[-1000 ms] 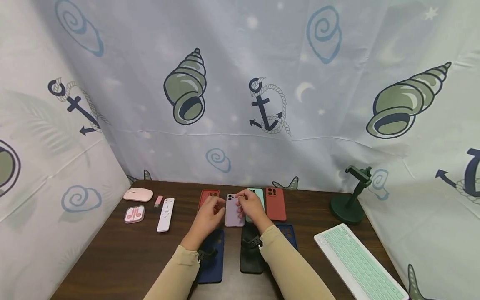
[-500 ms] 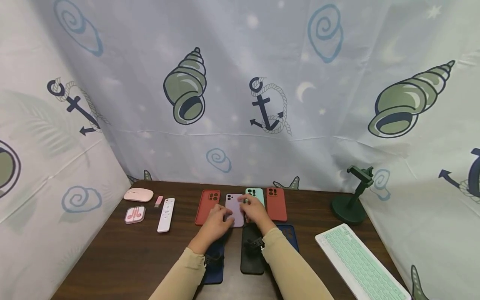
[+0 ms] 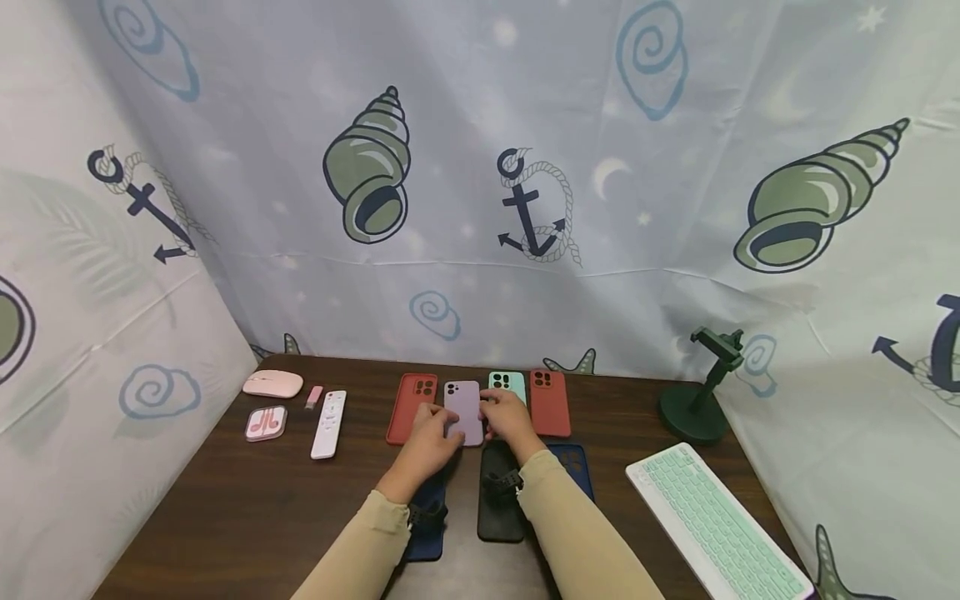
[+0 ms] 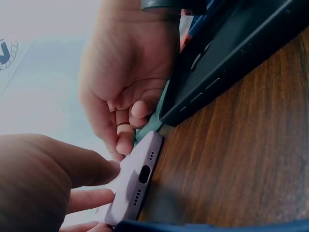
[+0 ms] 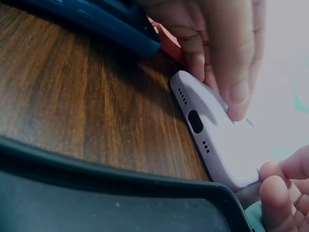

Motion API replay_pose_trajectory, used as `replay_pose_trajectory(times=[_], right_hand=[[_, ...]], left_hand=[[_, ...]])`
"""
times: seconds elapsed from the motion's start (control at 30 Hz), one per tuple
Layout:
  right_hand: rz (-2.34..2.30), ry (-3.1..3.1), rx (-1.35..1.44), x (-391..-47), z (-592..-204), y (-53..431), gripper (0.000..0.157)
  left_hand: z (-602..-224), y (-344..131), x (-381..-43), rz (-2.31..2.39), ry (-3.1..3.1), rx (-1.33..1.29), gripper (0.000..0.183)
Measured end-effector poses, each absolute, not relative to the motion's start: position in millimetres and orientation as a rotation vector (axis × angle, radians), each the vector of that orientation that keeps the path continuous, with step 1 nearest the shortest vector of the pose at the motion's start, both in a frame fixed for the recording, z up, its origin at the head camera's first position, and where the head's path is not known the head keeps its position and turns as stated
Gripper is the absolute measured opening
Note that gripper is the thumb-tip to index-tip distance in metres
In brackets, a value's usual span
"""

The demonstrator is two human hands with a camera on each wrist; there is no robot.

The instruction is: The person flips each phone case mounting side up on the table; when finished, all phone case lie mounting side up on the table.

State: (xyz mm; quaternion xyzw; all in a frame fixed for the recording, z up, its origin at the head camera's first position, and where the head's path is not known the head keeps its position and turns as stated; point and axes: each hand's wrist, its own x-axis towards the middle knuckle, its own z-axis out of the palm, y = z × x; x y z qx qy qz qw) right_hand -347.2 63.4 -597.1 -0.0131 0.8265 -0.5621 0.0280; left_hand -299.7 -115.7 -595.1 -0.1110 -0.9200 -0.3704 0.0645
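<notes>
A lilac phone case lies on the table between both hands, its port-holed end showing in the wrist views. My left hand touches its left side; in the left wrist view the thumb lies on its back, with other fingers along its edge. Beside the opposite edge is my right hand; in the right wrist view its bent fingertips touch that edge. To the left sits a red phone case. A mint case shows partly behind my right hand, with another red case beyond.
A black phone case and two dark blue cases lie partly under the forearms. At left are a mouse, a boxed earphone set, a USB stick and a remote. A green stand and keyboard stand right.
My left hand has moved right and nearer the body, from over the left red case to the lilac case. My right hand has drawn back slightly to the lilac case's right edge.
</notes>
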Motion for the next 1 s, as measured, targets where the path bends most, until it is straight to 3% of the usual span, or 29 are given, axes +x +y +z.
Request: replay_pose_trajectory(times=[0.67, 1.0], right_hand=[[-1.845, 2.391, -0.109, -349.5, -595.9, 75.5, 0.037], [-1.844, 2.335, -0.293, -346.9, -596.1, 83.6, 0.044]], left_hand=[[-593.0, -116.5, -302.0, -1.144, -2.773, -0.348, 0.033], [-598.6, -117.3, -306.4, -1.138, -2.754, -0.35, 0.026]])
